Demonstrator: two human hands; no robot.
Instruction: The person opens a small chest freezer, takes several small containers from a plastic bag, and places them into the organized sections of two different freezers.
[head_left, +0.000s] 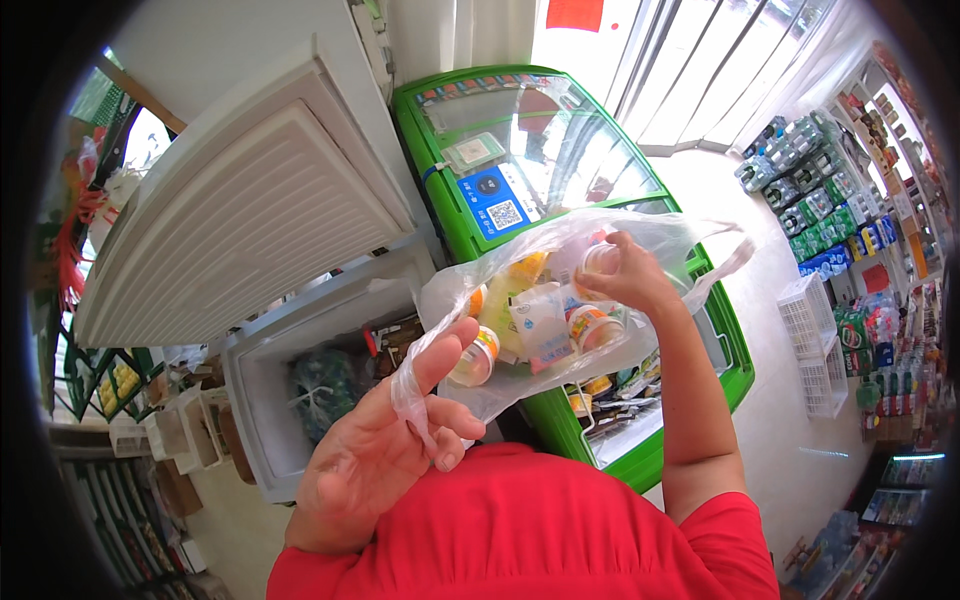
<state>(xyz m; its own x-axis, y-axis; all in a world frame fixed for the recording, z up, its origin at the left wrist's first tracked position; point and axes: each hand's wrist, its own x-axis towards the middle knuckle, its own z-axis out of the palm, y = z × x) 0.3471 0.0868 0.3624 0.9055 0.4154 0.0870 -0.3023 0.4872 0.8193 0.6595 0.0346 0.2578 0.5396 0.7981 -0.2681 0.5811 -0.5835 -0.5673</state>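
Note:
A clear plastic bag (679, 229) spreads wide over the green display freezer. One of its handle loops hangs over the fingers of my left hand (382, 435), whose fingers are partly spread. Inside the bag, my right hand (634, 277) grips a small clear plastic cup (598, 262) by its side. Near it lie another cup with an orange label (592, 328), a white printed packet (541, 324) and a pale yellow packet (499, 315). A further cup (476, 360) rests against the bag's left side, close to my left fingers.
The green freezer (420, 165) has a glass top bearing a blue sign (495, 199) with a printed code; packaged goods show through its front opening. To the left, a white chest freezer (262, 420) stands with its lid (255, 225) raised. Bottle packs (810, 180) and white baskets (810, 322) line the right.

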